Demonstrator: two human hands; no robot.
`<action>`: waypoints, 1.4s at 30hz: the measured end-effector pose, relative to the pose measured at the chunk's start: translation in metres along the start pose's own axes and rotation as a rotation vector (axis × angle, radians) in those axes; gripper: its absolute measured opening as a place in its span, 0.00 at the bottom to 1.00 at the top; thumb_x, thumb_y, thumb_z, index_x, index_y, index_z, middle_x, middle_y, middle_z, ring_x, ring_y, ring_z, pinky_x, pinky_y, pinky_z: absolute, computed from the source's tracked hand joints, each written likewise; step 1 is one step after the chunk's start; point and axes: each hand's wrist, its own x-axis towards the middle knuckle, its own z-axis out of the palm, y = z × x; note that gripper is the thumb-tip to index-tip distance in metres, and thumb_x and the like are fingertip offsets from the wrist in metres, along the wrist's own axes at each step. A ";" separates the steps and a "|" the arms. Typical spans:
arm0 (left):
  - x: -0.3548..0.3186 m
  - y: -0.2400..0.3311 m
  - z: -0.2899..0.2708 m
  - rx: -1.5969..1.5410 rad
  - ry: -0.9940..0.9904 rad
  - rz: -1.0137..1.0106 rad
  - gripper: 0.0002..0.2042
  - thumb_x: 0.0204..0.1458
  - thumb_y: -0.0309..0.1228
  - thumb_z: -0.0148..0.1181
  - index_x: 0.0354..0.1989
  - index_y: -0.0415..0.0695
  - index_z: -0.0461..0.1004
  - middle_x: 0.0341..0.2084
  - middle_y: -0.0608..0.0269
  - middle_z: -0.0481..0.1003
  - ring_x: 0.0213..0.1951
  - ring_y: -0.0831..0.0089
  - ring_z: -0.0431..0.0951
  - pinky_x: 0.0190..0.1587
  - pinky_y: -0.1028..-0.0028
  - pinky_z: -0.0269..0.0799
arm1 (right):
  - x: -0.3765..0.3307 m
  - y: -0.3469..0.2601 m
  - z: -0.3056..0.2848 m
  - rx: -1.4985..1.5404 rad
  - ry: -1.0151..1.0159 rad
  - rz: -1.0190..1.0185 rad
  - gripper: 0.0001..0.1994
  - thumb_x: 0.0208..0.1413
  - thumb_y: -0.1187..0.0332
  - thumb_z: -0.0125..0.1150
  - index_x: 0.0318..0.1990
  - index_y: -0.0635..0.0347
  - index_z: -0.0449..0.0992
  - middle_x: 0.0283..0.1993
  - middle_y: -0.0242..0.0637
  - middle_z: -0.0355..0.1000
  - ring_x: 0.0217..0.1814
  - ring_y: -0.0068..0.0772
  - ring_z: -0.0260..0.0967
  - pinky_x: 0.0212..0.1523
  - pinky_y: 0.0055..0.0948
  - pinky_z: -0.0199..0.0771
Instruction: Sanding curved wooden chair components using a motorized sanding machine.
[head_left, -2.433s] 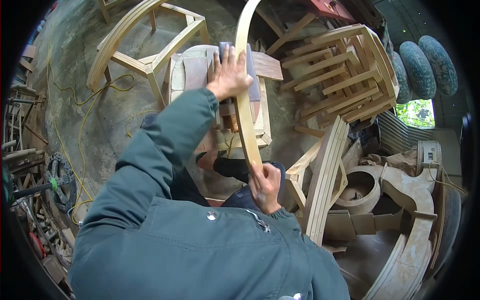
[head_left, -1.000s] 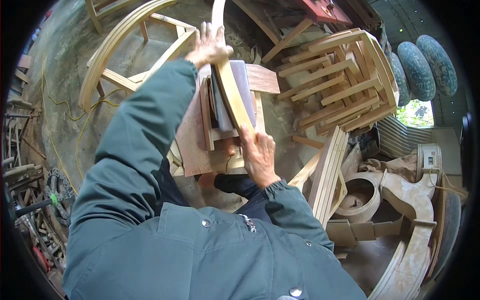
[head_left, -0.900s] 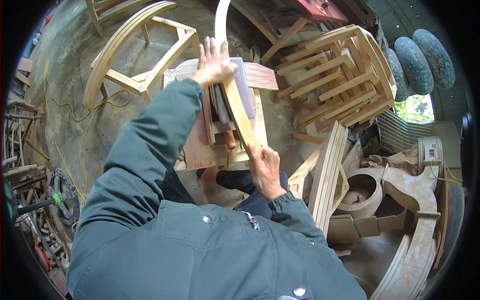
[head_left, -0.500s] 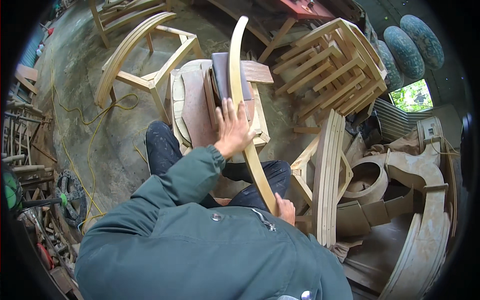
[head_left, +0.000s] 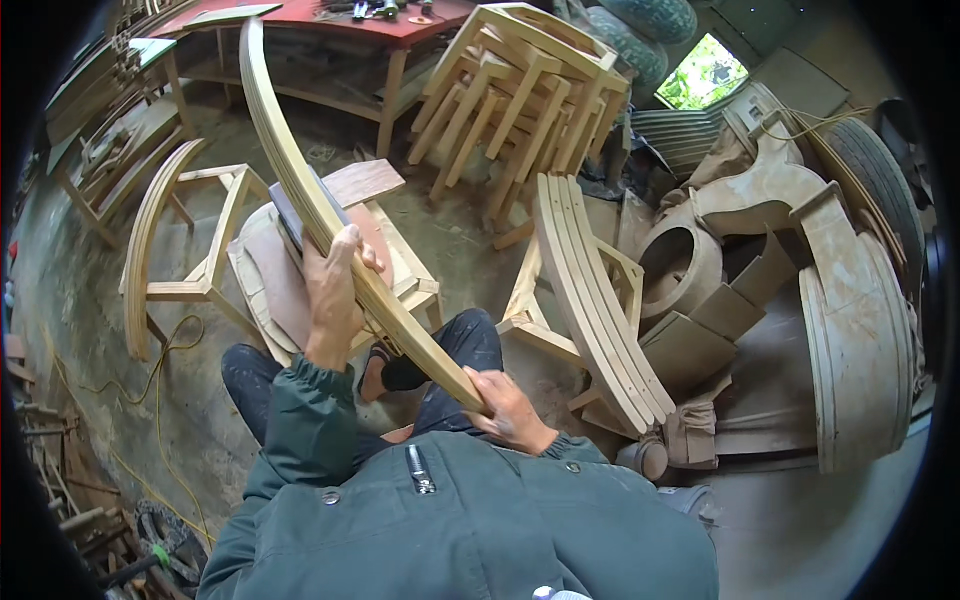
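Observation:
A long curved wooden rail [head_left: 400, 328] with grooved edges slants across in front of me, its far end up at the left. My left hand [head_left: 335, 290] is closed around its middle, fingers wrapped over the side. Near my lap my right hand [head_left: 508, 408] grips the rail's near end. Under and behind the rail, between my knees and the far table, stands a low wooden stand [head_left: 420, 290] topped with thin boards [head_left: 364, 181] and a dark flat block, which the rail partly hides. I cannot tell whether the rail touches the block.
To the left stands a curved-back wooden frame [head_left: 215, 280], with a yellow cord [head_left: 160, 375] on the floor. Several curved rails [head_left: 600, 310] lean on another frame at right. Beyond are stacked frames [head_left: 520, 90], a red-topped table [head_left: 330, 40] and large carved wooden parts [head_left: 860, 330].
My left hand has gone from lying spread on the rail to wrapping around it. The rail is turned to show its grooved side. My view has shifted to the right.

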 end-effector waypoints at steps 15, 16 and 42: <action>-0.020 0.017 -0.015 1.475 -0.779 0.764 0.17 0.34 0.32 0.70 0.37 0.52 0.80 0.30 0.67 0.79 0.37 0.65 0.83 0.37 0.65 0.77 | 0.004 -0.064 -0.173 -1.031 0.353 -0.044 0.52 0.33 0.68 0.85 0.72 0.42 0.65 0.77 0.51 0.54 0.78 0.61 0.52 0.78 0.61 0.47; -0.018 0.009 -0.019 1.512 -0.876 0.767 0.15 0.35 0.32 0.68 0.36 0.53 0.79 0.30 0.69 0.78 0.37 0.67 0.82 0.37 0.66 0.76 | -0.006 -0.060 -0.174 -1.038 0.237 0.046 0.51 0.32 0.68 0.84 0.71 0.43 0.66 0.78 0.48 0.54 0.81 0.59 0.48 0.80 0.61 0.43; 0.142 -0.088 -0.137 2.010 0.012 0.176 0.38 0.62 0.41 0.49 0.76 0.31 0.50 0.78 0.43 0.47 0.80 0.47 0.42 0.76 0.35 0.34 | -0.106 0.059 -0.039 -0.267 -0.049 0.212 0.34 0.41 0.64 0.78 0.62 0.45 0.78 0.30 0.36 0.73 0.32 0.42 0.76 0.33 0.40 0.76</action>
